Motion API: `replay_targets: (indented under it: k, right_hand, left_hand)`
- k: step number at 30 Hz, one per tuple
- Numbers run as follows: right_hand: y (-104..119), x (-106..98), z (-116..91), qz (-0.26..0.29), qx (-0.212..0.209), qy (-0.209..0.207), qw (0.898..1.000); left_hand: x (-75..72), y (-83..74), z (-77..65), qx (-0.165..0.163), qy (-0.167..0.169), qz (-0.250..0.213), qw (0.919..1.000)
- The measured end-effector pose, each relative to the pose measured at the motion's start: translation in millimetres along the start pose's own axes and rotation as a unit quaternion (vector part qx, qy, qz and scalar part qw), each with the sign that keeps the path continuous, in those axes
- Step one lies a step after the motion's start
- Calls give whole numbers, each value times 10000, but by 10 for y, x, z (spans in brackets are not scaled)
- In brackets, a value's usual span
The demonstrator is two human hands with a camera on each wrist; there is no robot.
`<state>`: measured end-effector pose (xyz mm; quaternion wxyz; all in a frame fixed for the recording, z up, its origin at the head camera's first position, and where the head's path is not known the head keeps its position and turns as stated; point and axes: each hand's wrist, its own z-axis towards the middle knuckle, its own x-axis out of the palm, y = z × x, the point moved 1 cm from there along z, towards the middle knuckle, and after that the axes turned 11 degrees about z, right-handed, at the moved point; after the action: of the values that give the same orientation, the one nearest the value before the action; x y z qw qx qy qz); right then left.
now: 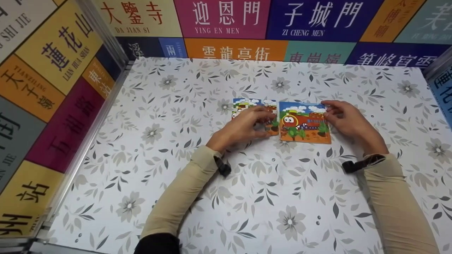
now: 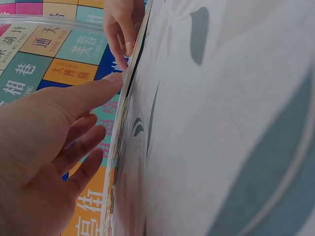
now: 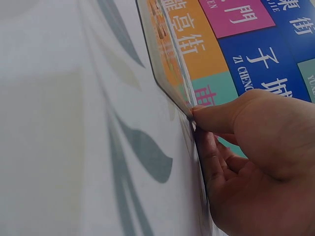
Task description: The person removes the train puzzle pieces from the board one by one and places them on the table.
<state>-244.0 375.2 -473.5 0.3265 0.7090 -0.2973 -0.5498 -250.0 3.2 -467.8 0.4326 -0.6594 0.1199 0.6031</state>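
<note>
A square picture card [image 1: 303, 132] with a cartoon red train lies on the table, right of the middle in the head view. My right hand [image 1: 349, 121] pinches its right edge near the upper corner between thumb and fingers; the right wrist view shows the thumb [image 3: 216, 117] at that edge. Left of the card lies a matching train picture in jigsaw pieces [image 1: 246, 101], with seams between them. Over it my left hand [image 1: 242, 125] is spread with loosely bent fingers, covering much of the picture. Its thumb [image 2: 93, 96] points toward the card's side.
The white table [image 1: 289, 190] has a grey leaf-and-flower print. Panels with coloured blocks and large characters [image 1: 226, 17] rise behind it and along the left side [image 1: 53, 70]. Dark straps circle both wrists, over beige sleeves [image 1: 183, 190].
</note>
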Motion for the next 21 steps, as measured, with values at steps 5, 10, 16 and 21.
replay_targets:
  k: [5, 10, 16, 21]
  right_hand:
    - [2, 0, -7, -20, -44, 12, 10000]
    - [2, 7, -18, -83, -33, -23, 10000]
    - [11, 3, -23, -130, -191, -20, 9997]
    - [7, 4, -12, -94, -120, 32, 9999]
  left_hand:
    - [12, 5, -19, -14, 82, 181, 9998]
    - [26, 11, -28, 104, 150, 316, 9993]
    - [16, 15, -27, 160, 353, 296, 9988]
    - [11, 27, -35, 199, 396, 244, 9987]
